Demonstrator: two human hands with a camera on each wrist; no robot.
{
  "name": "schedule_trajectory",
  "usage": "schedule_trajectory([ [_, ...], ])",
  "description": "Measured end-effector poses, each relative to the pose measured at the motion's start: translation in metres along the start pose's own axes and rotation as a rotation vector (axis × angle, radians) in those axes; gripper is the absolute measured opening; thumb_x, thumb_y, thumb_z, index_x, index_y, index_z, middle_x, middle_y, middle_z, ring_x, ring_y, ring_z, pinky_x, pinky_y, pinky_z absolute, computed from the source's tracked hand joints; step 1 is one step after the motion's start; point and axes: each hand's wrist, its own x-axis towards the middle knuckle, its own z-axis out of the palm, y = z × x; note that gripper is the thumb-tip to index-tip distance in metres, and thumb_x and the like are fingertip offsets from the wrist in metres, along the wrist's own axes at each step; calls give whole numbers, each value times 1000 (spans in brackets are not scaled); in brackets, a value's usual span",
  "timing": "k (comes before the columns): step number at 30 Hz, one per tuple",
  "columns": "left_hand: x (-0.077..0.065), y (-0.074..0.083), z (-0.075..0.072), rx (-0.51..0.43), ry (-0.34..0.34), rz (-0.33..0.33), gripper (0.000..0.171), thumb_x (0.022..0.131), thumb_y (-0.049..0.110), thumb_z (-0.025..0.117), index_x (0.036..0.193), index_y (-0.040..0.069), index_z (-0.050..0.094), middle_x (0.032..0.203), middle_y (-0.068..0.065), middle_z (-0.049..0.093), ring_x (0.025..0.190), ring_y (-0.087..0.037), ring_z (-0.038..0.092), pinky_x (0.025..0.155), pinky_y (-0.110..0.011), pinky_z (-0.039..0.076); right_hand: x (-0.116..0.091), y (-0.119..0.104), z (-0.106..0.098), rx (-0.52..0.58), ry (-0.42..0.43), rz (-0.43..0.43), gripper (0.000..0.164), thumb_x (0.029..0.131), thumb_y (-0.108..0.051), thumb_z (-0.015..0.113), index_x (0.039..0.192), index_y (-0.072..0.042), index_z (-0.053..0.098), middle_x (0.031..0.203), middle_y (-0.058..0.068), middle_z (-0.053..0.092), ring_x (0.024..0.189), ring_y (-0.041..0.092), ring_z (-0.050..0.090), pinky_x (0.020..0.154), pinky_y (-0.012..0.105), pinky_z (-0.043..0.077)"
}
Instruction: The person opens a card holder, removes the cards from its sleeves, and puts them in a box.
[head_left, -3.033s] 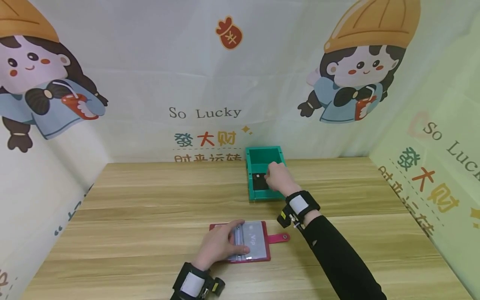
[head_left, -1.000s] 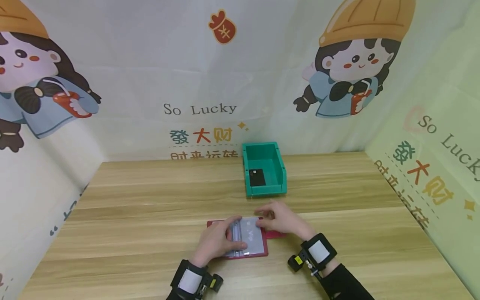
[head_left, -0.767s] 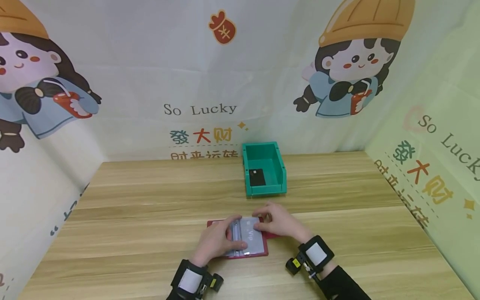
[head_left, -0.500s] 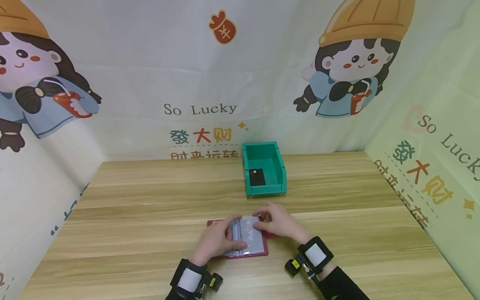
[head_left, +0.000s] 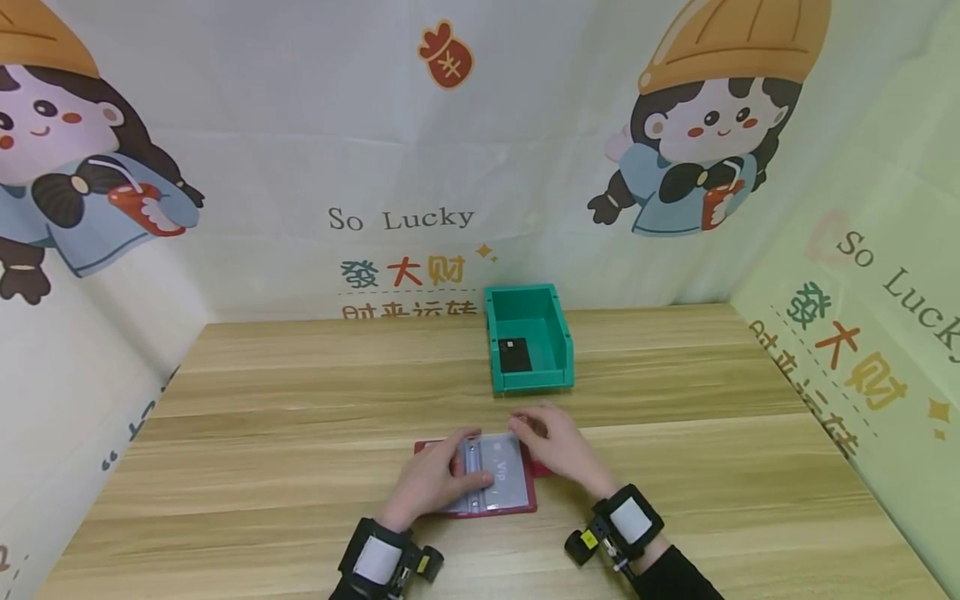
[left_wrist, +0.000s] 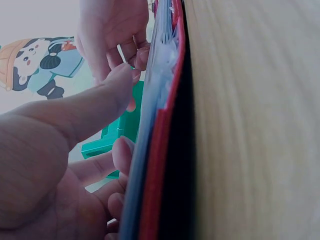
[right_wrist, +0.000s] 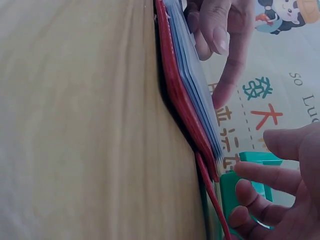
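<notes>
A red card holder (head_left: 532, 492) lies opened flat on the table, its stack of clear plastic sleeves (right_wrist: 187, 60) showing. A pale card marked "Vip" (head_left: 502, 473) shows through the top sleeve. My left hand (head_left: 429, 482) rests across the holder's left part, thumb stretched onto the top sleeve near the rings and fingers at the far edge. At the far right corner is my right hand (head_left: 561, 447), thumb raised off the sleeves. In the right wrist view its thumb and fingers stand apart, fingertips right by the sleeve corner. The red strap (right_wrist: 212, 195) is partly hidden under this hand in the head view.
Behind the holder stands a green bin (head_left: 532, 383) against the backdrop, with a black card (head_left: 514, 356) inside. The wooden table (head_left: 315, 392) is bounded by printed cloth walls at the back and sides.
My right hand has come from the green bin to the holder's far right corner. Its thumb, on the sleeve half a second ago, has lifted off. My left hand has stayed on the holder.
</notes>
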Motion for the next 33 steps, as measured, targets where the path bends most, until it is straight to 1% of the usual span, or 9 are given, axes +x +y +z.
schedule_trajectory([
  [3,0,-1,0,-8,-6,-3,67,89,36,84,146,11,59,86,-2,55,76,-15,48,63,-26,28,0,0,1,-31,-16,-26,30,107,-20,60,124,0,75,106,9,64,92,17,52,76,27,43],
  [7,2,-3,0,4,5,29,65,90,37,83,144,9,60,82,1,53,71,-12,45,61,-25,28,0,1,2,-36,-43,-43,27,107,-19,60,114,-1,79,101,6,61,90,14,49,76,25,40],
  [10,2,-5,1,7,21,47,60,92,35,81,143,9,61,75,4,48,63,-9,40,58,-24,26,0,1,3,-18,-28,-42,26,106,-18,61,112,-1,79,99,5,61,88,14,49,75,25,40],
  [13,3,-6,2,2,22,40,56,95,34,78,143,9,62,74,5,48,60,-8,40,57,-23,26,0,0,4,-10,-11,-33,25,106,-17,62,112,-1,80,98,5,62,87,14,50,73,24,40],
  [22,3,-6,2,-39,22,32,45,103,30,68,142,10,62,75,3,51,62,-9,43,57,-23,27,1,-1,8,-1,50,-10,22,104,-16,64,109,-2,80,95,4,64,87,14,53,75,25,43],
  [28,3,-8,-1,-101,24,36,42,107,28,60,144,7,60,77,1,54,67,-12,45,60,-25,31,-3,-5,15,94,114,29,21,107,-17,60,109,-4,76,105,8,71,95,15,60,87,32,50],
  [30,2,-9,-2,-142,26,30,42,108,26,58,144,5,58,75,1,55,65,-13,46,61,-26,33,-5,-8,19,146,133,39,24,109,-18,56,107,-4,75,105,9,72,95,16,61,87,32,51],
  [32,1,-9,-4,-189,26,15,43,109,26,56,145,3,56,73,1,57,64,-12,48,62,-26,34,-9,-9,23,188,151,27,29,111,-20,51,105,-3,73,101,10,71,91,18,60,83,31,49],
  [33,1,-9,-4,-215,25,7,43,110,24,56,145,1,55,72,0,58,64,-12,49,63,-26,35,-10,-9,25,194,167,16,31,112,-20,49,104,-3,73,100,10,71,92,19,61,84,32,49],
])
